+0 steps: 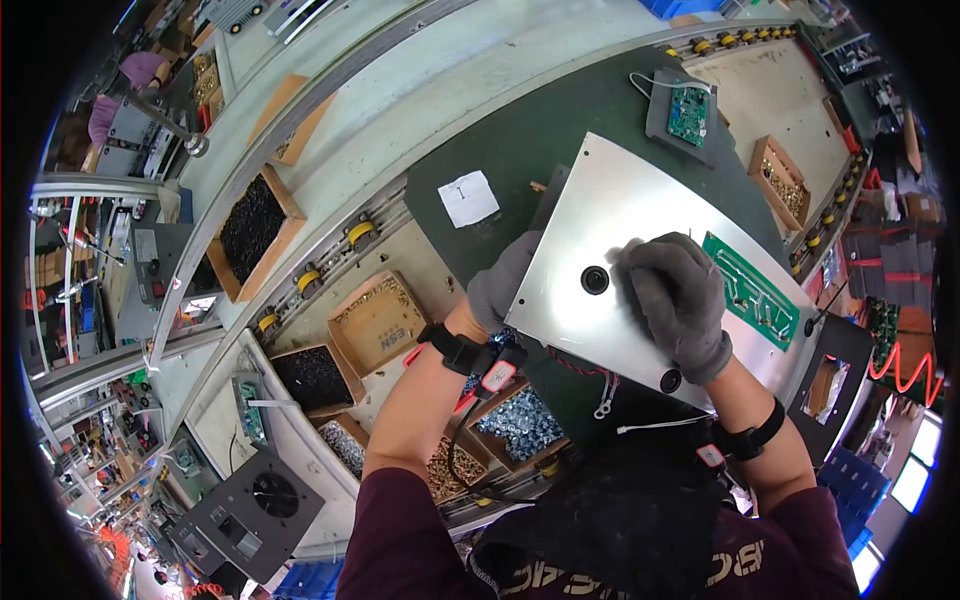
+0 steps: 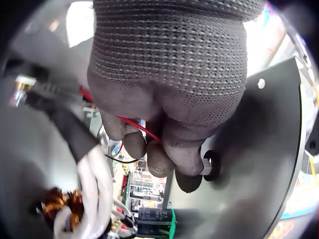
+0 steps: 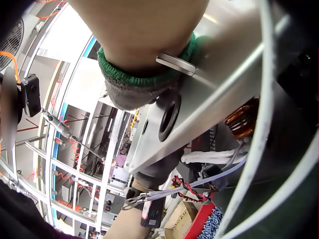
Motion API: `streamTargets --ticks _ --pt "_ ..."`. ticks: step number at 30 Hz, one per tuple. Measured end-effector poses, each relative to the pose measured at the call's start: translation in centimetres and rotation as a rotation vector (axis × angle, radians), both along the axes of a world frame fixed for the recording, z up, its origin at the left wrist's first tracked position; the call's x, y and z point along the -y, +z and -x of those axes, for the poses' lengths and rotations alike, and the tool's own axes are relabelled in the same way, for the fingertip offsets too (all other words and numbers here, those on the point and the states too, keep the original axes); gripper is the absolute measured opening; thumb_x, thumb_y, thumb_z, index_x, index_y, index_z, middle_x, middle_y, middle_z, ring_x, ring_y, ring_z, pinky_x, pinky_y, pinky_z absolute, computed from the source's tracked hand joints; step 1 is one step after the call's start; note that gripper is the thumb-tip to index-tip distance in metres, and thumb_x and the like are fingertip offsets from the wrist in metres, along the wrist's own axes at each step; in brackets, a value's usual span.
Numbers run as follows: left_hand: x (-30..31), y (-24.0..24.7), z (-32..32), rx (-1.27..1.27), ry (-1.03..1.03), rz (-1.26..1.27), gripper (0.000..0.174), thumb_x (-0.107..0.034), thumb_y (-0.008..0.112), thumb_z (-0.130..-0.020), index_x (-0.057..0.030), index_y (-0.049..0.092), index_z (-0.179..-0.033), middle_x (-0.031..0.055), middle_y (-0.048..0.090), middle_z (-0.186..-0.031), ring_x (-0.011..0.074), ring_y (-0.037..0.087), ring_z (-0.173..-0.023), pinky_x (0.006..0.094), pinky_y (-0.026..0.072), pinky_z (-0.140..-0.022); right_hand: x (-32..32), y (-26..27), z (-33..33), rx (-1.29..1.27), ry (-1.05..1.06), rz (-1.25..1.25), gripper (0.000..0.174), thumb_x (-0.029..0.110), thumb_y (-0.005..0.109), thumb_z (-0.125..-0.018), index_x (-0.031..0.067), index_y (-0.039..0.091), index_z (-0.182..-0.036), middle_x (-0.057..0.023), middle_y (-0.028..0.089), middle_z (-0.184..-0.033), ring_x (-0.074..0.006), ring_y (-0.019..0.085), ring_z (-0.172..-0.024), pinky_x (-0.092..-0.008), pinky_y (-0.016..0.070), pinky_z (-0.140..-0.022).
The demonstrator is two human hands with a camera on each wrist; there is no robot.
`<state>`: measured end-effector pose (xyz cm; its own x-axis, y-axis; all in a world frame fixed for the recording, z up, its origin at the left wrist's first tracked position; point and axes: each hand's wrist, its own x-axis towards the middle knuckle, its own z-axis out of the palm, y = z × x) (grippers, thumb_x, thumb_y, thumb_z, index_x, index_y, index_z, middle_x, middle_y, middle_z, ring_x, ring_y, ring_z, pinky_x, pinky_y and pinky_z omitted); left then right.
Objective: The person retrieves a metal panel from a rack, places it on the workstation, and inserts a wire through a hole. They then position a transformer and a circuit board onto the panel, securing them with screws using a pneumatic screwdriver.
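Observation:
A silver metal panel point(image 1: 560, 235) is tilted over the bench, with a black round grommet point(image 1: 595, 281) near its middle and another near its lower edge. My gloved left hand point(image 1: 505, 280) reaches under the panel's left side. In the left wrist view, the fingers of that hand point(image 2: 169, 99) are curled beneath it, fingertips at a black ring-shaped piece point(image 2: 214, 166), which they seem to pinch. My right hand point(image 1: 680, 300) is over the panel's top face, fingers curled; no held item shows. The right wrist view shows its green-cuffed glove point(image 3: 132, 87) beside a grommet point(image 3: 170, 117).
Boxes of screws point(image 1: 520, 425) and black parts point(image 1: 310, 378) stand left of the panel. A green circuit board point(image 1: 750, 290) lies at its right edge, another board point(image 1: 688, 113) beyond it. White wires point(image 2: 94, 194) and a copper coil point(image 2: 65, 206) are under the panel.

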<state>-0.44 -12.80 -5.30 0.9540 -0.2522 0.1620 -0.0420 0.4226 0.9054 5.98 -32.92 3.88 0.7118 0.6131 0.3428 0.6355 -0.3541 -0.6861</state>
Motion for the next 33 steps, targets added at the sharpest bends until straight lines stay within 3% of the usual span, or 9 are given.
streamTargets --ticks 2,5,8,11,14,20,26,29,33 --pt "1.2 0.3 1.0 -0.222 0.057 0.296 0.039 -0.009 0.069 -0.08 -0.0001 0.059 -0.117 0.0058 0.066 -0.104 0.0146 0.061 -0.092 0.0295 0.0502 -0.08 0.0 -0.2 -0.2 -0.019 -0.013 0.014 0.01 0.005 0.063 -0.077 0.0029 0.061 -0.086 -0.0116 0.06 -0.074 -0.0276 0.057 -0.062 -0.035 0.0449 -0.058" --pt "1.9 0.1 1.2 -0.174 0.127 0.2 0.044 -0.01 0.069 -0.081 -0.0002 0.055 -0.122 0.0073 0.064 -0.111 0.0154 0.06 -0.098 0.0293 0.0501 -0.083 -0.2 0.0 -0.6 -0.033 -0.02 0.035 0.01 0.005 0.062 -0.077 0.0022 0.061 -0.086 -0.0122 0.06 -0.074 -0.0278 0.057 -0.063 -0.0351 0.045 -0.058" --pt "2.7 -0.9 0.7 -0.251 0.205 0.388 0.051 -0.011 0.07 -0.081 -0.0004 0.05 -0.127 0.0093 0.06 -0.119 0.0147 0.057 -0.105 0.0293 0.0497 -0.086 -0.3 0.0 -0.5 -0.046 -0.025 0.022 0.009 0.004 0.061 -0.077 0.0024 0.061 -0.086 -0.0123 0.06 -0.074 -0.0279 0.057 -0.063 -0.0355 0.0452 -0.058" --pt "2.0 -2.1 0.5 -0.351 -0.071 0.69 0.044 -0.013 0.062 -0.089 -0.0035 0.049 -0.13 0.0106 0.059 -0.12 0.0182 0.059 -0.105 0.0326 0.0523 -0.087 -0.1 -0.2 -0.2 0.002 -0.016 0.022 0.009 0.004 0.061 -0.077 0.0033 0.061 -0.085 -0.012 0.06 -0.074 -0.0279 0.057 -0.063 -0.0358 0.0452 -0.058" --pt "1.0 -1.3 -0.1 -0.253 -0.284 0.613 0.041 -0.011 0.06 -0.089 -0.0037 0.051 -0.129 0.0105 0.059 -0.119 0.0183 0.059 -0.105 0.0327 0.0525 -0.086 -0.1 -0.4 -0.1 0.033 -0.002 0.016 0.008 0.004 0.061 -0.077 0.0041 0.06 -0.085 -0.0116 0.06 -0.074 -0.0279 0.057 -0.063 -0.0361 0.0452 -0.058" --pt "1.3 -3.9 1.8 0.048 -0.018 0.308 0.048 -0.01 0.06 -0.09 -0.0031 0.044 -0.134 0.0101 0.056 -0.125 0.0181 0.057 -0.109 0.0325 0.0507 -0.089 -0.3 -0.2 -0.1 0.006 -0.01 0.013 0.009 0.005 0.062 -0.077 0.0043 0.059 -0.085 -0.0114 0.059 -0.073 -0.0281 0.057 -0.063 -0.0365 0.0452 -0.059" --pt "1.4 -1.7 1.7 -0.019 0.0 0.012 0.058 -0.018 0.065 -0.086 -0.0016 0.039 -0.136 0.012 0.054 -0.127 0.0188 0.056 -0.11 0.0325 0.0492 -0.091 -0.4 0.7 0.3 0.017 0.018 0.126 0.018 0.012 0.066 -0.075 0.0067 0.061 -0.092 -0.0104 0.06 -0.085 -0.029 0.059 -0.072 -0.0387 0.0459 -0.064" --pt "2.4 -1.4 1.9 0.06 0.213 0.112 0.063 -0.022 0.068 -0.083 -0.0005 0.04 -0.135 0.013 0.055 -0.125 0.0188 0.056 -0.11 0.0333 0.0489 -0.092 -1.1 0.6 0.7 0.084 0.054 0.217 0.028 0.019 0.069 -0.075 0.0109 0.062 -0.101 -0.0085 0.059 -0.097 -0.0289 0.058 -0.08 -0.0411 0.0459 -0.069" --pt "2.5 -0.7 2.4 -0.005 0.622 -0.522 0.044 -0.014 0.068 -0.077 -0.0073 0.058 -0.119 0.0122 0.059 -0.113 0.0246 0.062 -0.098 0.0323 0.0513 -0.082 -2.1 0.3 1.1 0.182 0.236 0.278 0.016 0.011 0.064 -0.079 0.0095 0.06 -0.093 -0.0099 0.055 -0.091 -0.0308 0.058 -0.079 -0.0397 0.0467 -0.069"
